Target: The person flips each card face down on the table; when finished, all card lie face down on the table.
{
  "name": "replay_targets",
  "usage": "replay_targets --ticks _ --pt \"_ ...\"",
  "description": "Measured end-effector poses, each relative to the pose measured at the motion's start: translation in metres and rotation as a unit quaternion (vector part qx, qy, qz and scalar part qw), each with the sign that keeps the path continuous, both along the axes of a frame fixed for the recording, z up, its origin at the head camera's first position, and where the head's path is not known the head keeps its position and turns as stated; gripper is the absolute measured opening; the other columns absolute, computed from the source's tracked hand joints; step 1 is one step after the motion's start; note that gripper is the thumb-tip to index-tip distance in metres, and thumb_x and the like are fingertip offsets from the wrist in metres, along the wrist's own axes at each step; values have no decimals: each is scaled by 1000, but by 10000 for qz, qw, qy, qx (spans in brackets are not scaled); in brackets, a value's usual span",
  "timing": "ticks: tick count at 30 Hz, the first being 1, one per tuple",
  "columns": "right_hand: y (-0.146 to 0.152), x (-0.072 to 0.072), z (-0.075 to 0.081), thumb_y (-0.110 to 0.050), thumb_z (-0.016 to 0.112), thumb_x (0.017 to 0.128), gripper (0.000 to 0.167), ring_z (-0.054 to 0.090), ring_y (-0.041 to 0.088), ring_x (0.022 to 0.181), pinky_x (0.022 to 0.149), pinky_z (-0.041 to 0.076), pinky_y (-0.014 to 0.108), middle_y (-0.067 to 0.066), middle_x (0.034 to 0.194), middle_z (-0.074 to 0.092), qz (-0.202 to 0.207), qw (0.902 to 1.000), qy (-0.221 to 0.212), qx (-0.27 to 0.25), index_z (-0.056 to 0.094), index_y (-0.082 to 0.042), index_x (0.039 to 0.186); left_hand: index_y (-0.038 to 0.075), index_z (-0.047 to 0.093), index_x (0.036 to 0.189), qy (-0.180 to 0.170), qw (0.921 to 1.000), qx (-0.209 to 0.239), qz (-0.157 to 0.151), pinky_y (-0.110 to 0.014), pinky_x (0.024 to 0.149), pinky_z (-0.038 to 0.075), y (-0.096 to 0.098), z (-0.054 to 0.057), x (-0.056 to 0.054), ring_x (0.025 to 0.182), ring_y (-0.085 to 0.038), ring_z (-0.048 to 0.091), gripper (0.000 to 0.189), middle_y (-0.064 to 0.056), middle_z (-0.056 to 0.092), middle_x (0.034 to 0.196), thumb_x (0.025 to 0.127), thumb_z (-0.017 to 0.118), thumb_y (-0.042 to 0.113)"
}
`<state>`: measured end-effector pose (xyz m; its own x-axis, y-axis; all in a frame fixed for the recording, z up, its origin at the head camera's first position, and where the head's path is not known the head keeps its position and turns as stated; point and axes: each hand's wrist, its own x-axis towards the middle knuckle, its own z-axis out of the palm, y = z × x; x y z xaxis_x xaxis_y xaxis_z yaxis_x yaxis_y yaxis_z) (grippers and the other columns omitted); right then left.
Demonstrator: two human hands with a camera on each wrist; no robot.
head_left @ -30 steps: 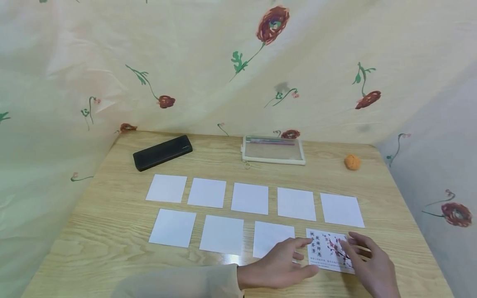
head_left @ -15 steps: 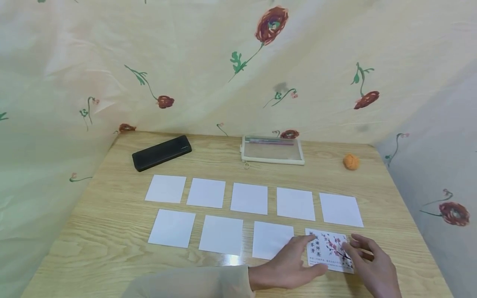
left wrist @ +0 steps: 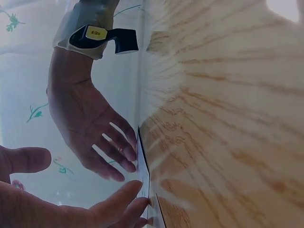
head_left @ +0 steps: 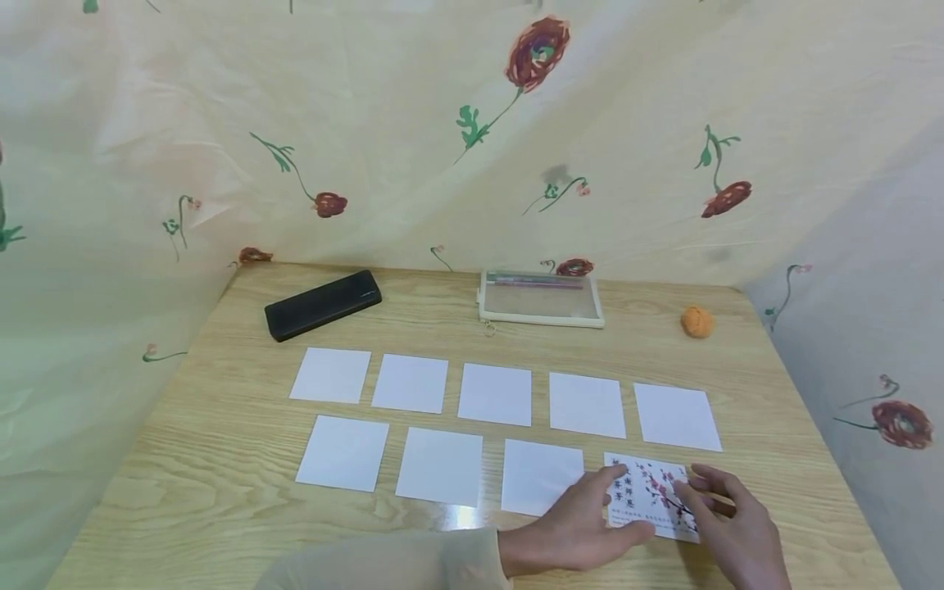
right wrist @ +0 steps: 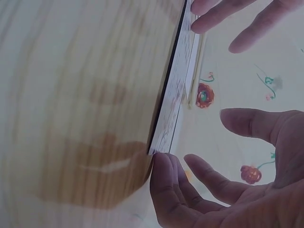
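A printed postcard (head_left: 649, 492) with dark characters and red blossoms lies flat at the front right of the table. My left hand (head_left: 571, 524) reaches over its left part, index fingertip at the characters, thumb spread apart near the lower edge. At the card's right side is my right hand (head_left: 737, 524). In the right wrist view, curved fingertips of that right hand (right wrist: 237, 194) touch the end of the postcard (right wrist: 173, 90), while its thumb stands away. The left wrist view shows fingertips of the left hand (left wrist: 114, 209) down by the card's edge.
Blank white cards lie in two rows, such as one at the back row (head_left: 494, 395) and one beside my left hand (head_left: 534, 471). Behind them are a black case (head_left: 323, 305), a clear zip pouch (head_left: 542, 299) and an orange ball-like lump (head_left: 696, 322). Flowered cloth (head_left: 398, 123) hangs behind.
My left hand has slid slightly to the right, further over the postcard's left part. The right hand stays nearly in place, and the card lies about where it was.
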<state>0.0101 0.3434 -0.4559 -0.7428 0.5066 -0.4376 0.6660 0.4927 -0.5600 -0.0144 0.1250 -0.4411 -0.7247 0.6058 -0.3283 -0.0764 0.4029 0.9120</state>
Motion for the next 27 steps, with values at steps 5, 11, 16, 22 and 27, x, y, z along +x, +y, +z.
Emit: replay_targets --ticks 5,11,16,22,27 --pt "-1 0 0 -52 61 102 74 50 50 134 103 51 56 26 151 49 -55 10000 14 8 42 -4 156 22 43 157 -24 10000 30 34 -24 95 56 -1 0 0 129 -16 63 69 0 53 155 96 70 41" --pt "4 0 -1 -51 61 102 72 53 49 133 94 58 47 25 150 51 -78 9999 28 58 45 -5 154 24 44 156 -160 9998 86 86 -26 95 57 0 0 0 131 -18 63 68 2 52 157 96 71 40" --pt "9 -2 -3 -49 60 104 72 54 48 132 76 61 26 26 152 47 -179 9995 15 -251 42 -3 156 23 44 156 -141 9998 98 87 -26 95 58 -1 0 1 131 -17 63 68 4 51 158 96 71 40" --pt "17 -3 1 -45 58 106 71 69 24 107 76 62 23 28 153 45 -156 9982 41 -584 38 -2 158 23 43 157 -274 9994 172 78 -26 95 58 -4 -1 -1 129 -15 64 68 2 51 158 97 70 40" --pt "25 -2 11 -45 57 106 72 62 -10 83 77 61 21 19 139 63 -61 9955 108 -934 36 -2 159 24 42 158 -325 9993 176 62 -25 95 56 -5 -1 -2 128 -14 64 69 0 53 157 97 70 41"
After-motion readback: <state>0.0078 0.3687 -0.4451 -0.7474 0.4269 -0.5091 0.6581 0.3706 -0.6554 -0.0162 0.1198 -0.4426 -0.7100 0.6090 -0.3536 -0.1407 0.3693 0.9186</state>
